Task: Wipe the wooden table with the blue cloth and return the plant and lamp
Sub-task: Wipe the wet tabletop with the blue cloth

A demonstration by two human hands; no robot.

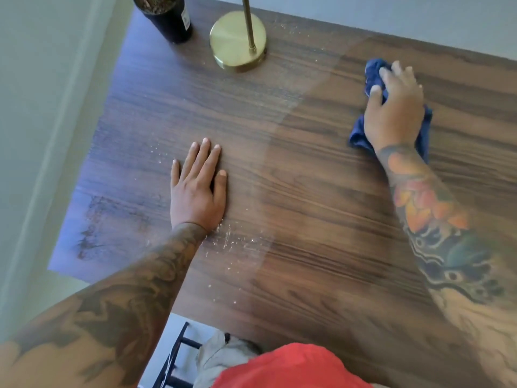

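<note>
On the right far part of the wooden table point(321, 169), the right hand point(397, 107) is pressing down on the blue cloth point(361, 134), palm on top and fingers loosely curved over the bunched fabric. The cloth is lying crumpled under the hand, with folds showing past the fingertips and at both sides of the wrist. The left hand point(198, 186) is resting flat on the table nearer the middle, fingers straight and close together, holding nothing.

The right portion of the tabletop is looking darker and free of specks, with a curved boundary running from the far edge toward the near edge. Left of that boundary, the surface is carrying pale dust and white crumbs point(235, 242), densest just beside the left wrist.

At the far left corner, the lamp point(237, 40) is standing on its round brass base, its stem rising out of view. The plant point(165, 15) is sitting in a black pot just beside the lamp base, to its left. Both are well apart from the cloth.

Below the near table edge, a red garment point(293, 368) and a dark chair frame point(176, 357) are showing.
</note>
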